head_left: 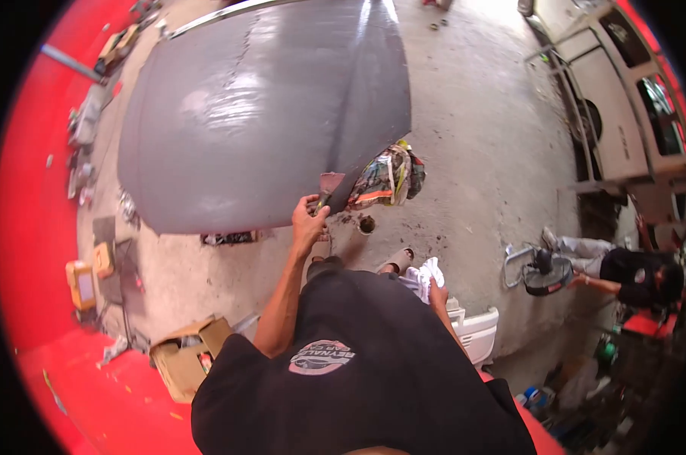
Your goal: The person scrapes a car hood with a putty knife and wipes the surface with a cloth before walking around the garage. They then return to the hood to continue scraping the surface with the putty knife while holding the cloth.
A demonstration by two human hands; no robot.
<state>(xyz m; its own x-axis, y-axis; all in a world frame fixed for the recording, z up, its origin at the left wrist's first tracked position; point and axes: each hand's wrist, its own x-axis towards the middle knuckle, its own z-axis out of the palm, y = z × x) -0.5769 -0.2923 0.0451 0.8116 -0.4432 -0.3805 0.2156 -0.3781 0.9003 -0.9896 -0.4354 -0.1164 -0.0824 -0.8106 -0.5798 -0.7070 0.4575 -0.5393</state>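
My left hand (309, 220) is closed round the handle of a scraper (331, 183), whose flat pinkish blade points away from me. The blade is over the near right edge of a large dark grey panel (267, 114). In my right hand (438, 294), lower and to the right, is a bunched white cloth (425, 277). Beside the panel's corner sits a crumpled, multicoloured bag or cloth bundle (388, 176). A small round container (366, 224) stands on the floor below it.
A white plastic chair (477, 334) is close on my right. Further right, a person (639, 277) touches a black fan-like object (548, 274), below a beige vehicle (616, 106). An open cardboard box (184, 356) is at lower left. Dark specks dot the concrete floor.
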